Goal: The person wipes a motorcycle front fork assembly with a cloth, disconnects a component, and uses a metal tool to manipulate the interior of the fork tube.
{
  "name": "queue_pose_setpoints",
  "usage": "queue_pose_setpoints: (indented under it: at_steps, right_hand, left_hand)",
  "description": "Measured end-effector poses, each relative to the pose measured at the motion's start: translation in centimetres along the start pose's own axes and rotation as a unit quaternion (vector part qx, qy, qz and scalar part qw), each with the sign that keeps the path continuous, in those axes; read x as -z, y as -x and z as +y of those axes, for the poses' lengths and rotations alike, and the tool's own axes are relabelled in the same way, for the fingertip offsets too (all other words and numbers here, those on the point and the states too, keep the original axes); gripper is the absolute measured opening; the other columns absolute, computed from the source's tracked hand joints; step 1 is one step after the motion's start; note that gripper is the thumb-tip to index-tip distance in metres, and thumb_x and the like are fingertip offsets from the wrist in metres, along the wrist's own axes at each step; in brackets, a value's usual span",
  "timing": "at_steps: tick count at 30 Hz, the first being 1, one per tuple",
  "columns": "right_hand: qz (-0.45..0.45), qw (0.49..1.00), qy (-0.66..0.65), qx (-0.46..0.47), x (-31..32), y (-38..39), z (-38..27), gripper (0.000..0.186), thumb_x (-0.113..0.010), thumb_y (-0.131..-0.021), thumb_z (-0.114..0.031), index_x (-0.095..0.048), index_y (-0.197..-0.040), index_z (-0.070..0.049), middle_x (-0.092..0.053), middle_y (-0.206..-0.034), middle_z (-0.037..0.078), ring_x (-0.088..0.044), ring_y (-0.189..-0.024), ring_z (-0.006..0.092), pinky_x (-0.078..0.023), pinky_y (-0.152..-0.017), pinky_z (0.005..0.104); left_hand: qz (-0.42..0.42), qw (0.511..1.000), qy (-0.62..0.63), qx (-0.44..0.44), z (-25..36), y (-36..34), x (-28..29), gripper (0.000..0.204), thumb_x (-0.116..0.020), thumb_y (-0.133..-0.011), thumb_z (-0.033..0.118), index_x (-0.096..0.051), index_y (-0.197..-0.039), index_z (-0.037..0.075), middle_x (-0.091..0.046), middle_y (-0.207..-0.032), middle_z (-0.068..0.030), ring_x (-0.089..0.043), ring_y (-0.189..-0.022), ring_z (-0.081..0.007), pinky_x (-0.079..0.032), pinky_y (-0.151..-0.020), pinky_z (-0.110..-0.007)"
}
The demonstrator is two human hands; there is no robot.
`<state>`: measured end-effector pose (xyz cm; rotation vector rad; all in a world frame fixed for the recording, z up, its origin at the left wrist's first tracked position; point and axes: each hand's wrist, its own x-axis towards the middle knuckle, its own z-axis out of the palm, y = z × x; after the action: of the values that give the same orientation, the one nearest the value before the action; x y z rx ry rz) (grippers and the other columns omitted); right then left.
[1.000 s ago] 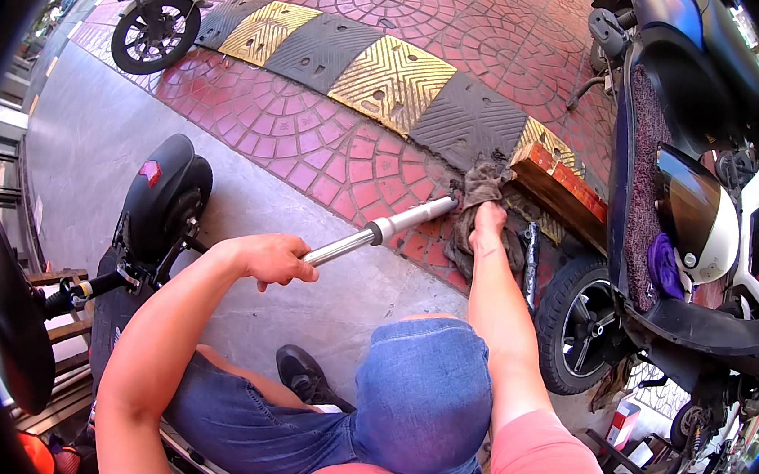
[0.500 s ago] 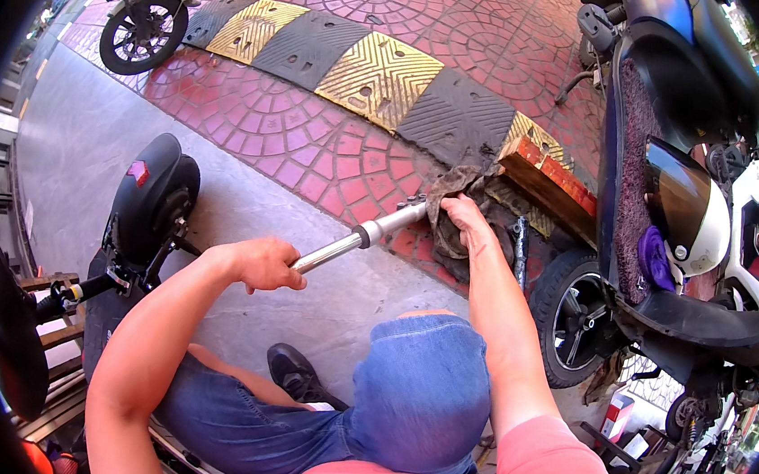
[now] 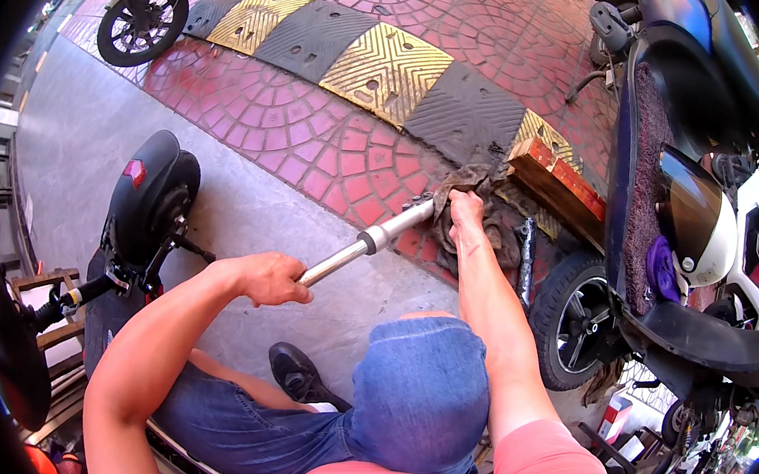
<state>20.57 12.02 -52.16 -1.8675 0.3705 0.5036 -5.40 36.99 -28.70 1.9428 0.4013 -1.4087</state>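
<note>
Seemingly mid-wipe, what remains unclear, your left hand grips the metal tube this side of the speed bump, your right hand clutching a rag against the tube's far end.

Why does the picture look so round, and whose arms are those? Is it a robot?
No robot here! Those are a person's own bare hands. The camera sits on their head and looks down, and its very wide lens bends straight edges.

The left hand grips a shiny silver metal tube. The right hand holds a crumpled, dirty grey-brown cloth at the tube's far end.

On the red patterned paving lies a bumpy yellow-and-black strip. Near the cloth is a long wooden block with red on it.
</note>
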Motion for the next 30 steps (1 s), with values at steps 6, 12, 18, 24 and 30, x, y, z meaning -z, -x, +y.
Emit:
queue_pose_setpoints:
  at_steps: [6,12,18,24,30]
  right_hand:
    - [0.087,0.985,0.143,0.031,0.8,-0.8,0.6,0.037,-0.069,-0.088,-0.026,-0.077,-0.109,0.004,-0.078,-0.109,0.025,-0.074,-0.104,0.0377,-0.054,-0.089,0.0446]
    - [-0.084,0.934,-0.312,-0.155,4.3,-2.6,1.7,0.033,-0.062,-0.105,-0.034,-0.073,-0.116,-0.004,-0.076,-0.099,0.01,-0.072,-0.08,0.0251,-0.058,-0.065,0.0399]
    - [-0.25,0.923,-0.258,-0.135,4.4,-0.1,1.1,0.027,-0.068,-0.098,-0.018,-0.073,-0.119,-0.002,-0.076,-0.107,0.009,-0.073,-0.095,0.0213,-0.06,-0.083,0.0365]
    - [-0.185,0.947,-0.21,-0.159,2.8,-1.6,1.0,0.02,-0.067,-0.098,-0.016,-0.078,-0.107,-0.002,-0.075,-0.103,0.008,-0.073,-0.095,0.0207,-0.059,-0.083,0.0355]
    - [-0.046,0.997,-0.064,0.025,3.0,-2.1,2.8,0.026,-0.073,-0.094,-0.02,-0.078,-0.109,0.001,-0.076,-0.094,0.008,-0.069,-0.082,0.0184,-0.055,-0.073,0.0356]
  left_hand:
    - [0.002,1.0,0.002,-0.015,0.4,0.2,0.2,0.047,-0.066,-0.1,0.045,-0.068,-0.11,-0.001,-0.068,-0.084,-0.0147,-0.069,-0.078,-0.0264,-0.057,-0.067,-0.045]
    - [-0.007,0.999,0.046,0.002,0.5,0.3,0.4,0.045,-0.067,-0.101,0.044,-0.067,-0.113,0.001,-0.065,-0.085,-0.0114,-0.068,-0.078,-0.0244,-0.06,-0.063,-0.042]
    - [-0.01,0.999,0.039,0.017,0.4,0.5,0.4,0.046,-0.067,-0.101,0.044,-0.067,-0.115,0.001,-0.066,-0.088,-0.0119,-0.068,-0.082,-0.0244,-0.061,-0.063,-0.043]
    - [-0.004,1.0,0.011,0.02,0.7,0.6,0.2,0.046,-0.067,-0.101,0.044,-0.067,-0.115,0.0,-0.068,-0.09,-0.0133,-0.069,-0.081,-0.0258,-0.061,-0.065,-0.042]
    - [0.006,1.0,-0.016,0.014,1.4,0.2,0.1,0.044,-0.066,-0.099,0.043,-0.069,-0.11,0.001,-0.069,-0.084,-0.0147,-0.07,-0.077,-0.0278,-0.059,-0.07,-0.045]
